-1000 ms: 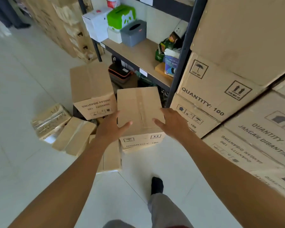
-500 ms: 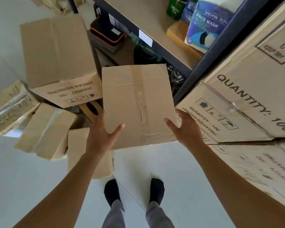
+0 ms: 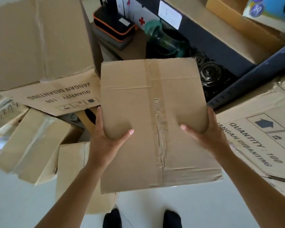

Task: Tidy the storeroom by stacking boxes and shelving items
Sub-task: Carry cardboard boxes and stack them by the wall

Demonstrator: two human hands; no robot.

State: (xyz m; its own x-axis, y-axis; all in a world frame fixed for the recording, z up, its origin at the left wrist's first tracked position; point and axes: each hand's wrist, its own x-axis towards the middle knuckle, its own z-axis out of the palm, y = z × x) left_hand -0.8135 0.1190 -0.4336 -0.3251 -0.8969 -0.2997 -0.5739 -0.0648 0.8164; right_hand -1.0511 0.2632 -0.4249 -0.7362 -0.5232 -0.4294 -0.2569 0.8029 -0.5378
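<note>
Box [image 3: 155,122] (taped) between hands

Carton [image 3: 148,99] between left hand [image 3: 106,142], right hand [image 3: 208,137]

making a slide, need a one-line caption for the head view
The left hand and right hand grip a taped box by its sides, thumbs on top, before a dark shelf.

Both bare forearms reach forward and converge. The left hand [image 3: 105,142] clasps the left edge of the cardboard box [image 3: 155,96], thumb across its top face. The right hand [image 3: 207,137] mirrors it on the right edge, thumb pointing inward, fingers along the side.
</note>
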